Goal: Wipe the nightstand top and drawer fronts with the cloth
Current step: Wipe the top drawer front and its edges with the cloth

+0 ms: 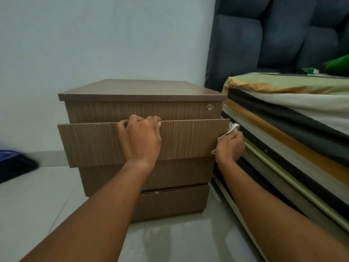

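A brown wood-grain nightstand (139, 89) stands on the floor against the wall, with several drawers. Its second drawer (90, 142) is pulled out toward me. My left hand (140, 138) grips the top edge of that drawer front, fingers curled over it. My right hand (229, 146) is at the drawer's right side edge, closed on a small white cloth (232, 128) that pokes out above the fingers. A round lock (209, 107) sits at the right of the top drawer front. The lowest drawer (173, 201) is slightly ajar.
A bed with stacked mattresses (287, 118) stands close on the right, leaving a narrow gap beside the nightstand. A dark padded headboard (273, 35) rises behind it. A dark blue object (15, 163) lies on the tiled floor (37, 201) at left.
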{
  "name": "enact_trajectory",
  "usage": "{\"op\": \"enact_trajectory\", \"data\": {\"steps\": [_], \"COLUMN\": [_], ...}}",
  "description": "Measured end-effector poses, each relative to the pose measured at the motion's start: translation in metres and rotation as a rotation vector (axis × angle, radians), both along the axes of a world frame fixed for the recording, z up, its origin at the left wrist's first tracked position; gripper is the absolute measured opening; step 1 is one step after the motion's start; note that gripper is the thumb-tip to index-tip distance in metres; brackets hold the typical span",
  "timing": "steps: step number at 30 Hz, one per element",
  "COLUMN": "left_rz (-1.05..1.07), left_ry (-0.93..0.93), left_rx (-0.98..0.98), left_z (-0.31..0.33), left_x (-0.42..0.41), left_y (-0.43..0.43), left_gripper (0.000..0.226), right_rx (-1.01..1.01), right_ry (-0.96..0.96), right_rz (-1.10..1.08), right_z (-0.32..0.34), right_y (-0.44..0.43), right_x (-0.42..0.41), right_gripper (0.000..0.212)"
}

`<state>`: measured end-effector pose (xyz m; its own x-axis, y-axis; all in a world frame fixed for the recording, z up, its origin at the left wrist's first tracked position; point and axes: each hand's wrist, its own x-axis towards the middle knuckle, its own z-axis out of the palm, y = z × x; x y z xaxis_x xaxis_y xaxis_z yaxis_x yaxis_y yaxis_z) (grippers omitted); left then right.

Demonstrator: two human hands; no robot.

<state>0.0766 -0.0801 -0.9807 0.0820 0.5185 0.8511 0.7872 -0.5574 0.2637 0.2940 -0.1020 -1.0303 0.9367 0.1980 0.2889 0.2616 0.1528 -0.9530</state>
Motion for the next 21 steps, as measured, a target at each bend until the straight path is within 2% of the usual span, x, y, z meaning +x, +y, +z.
{"op": "enact_trajectory", "data": {"steps": [3, 5, 7, 9, 15, 18, 21], "left_rz": [0.018, 0.036, 0.066, 0.088, 0.047, 0.017, -0.034], "left_ry": [0.025, 0.038, 0.043, 0.048, 0.021, -0.026, -0.061], "left_rx": [0.016, 0.022, 0.024, 0.017, -0.025, -0.017, -0.01], "left_z": [0.005, 0.007, 0.006, 0.003, -0.004, 0.003, 0.007], "left_x": [-0.008, -0.016, -0.022, -0.024, -0.022, -0.038, -0.067], "left_y": [0.001, 0.003, 0.004, 0.006, 0.012, 0.024, 0.043], "left_gripper": [0.025, 0.025, 0.025, 0.026, 0.026, 0.024, 0.023], "right_rx": [0.15, 0.286, 0.366, 0.355, -0.001, -0.062, -0.094], "right_ry": [0.252, 0.235, 0.079, -0.105, -0.617, -0.971, -1.185], "right_rz": [0.009, -0.044, -0.028, 0.006, 0.14, 0.194, 0.227], "right_z": [-0.019, -0.013, 0.001, 0.007, -0.03, -0.042, -0.053], "right_y": [0.002, 0.004, 0.012, 0.022, 0.044, 0.06, 0.081], "right_x": [-0.017, -0.033, -0.05, -0.064, -0.082, -0.118, -0.162], "right_gripper": [0.036, 0.032, 0.026, 0.027, 0.048, 0.058, 0.068]}}
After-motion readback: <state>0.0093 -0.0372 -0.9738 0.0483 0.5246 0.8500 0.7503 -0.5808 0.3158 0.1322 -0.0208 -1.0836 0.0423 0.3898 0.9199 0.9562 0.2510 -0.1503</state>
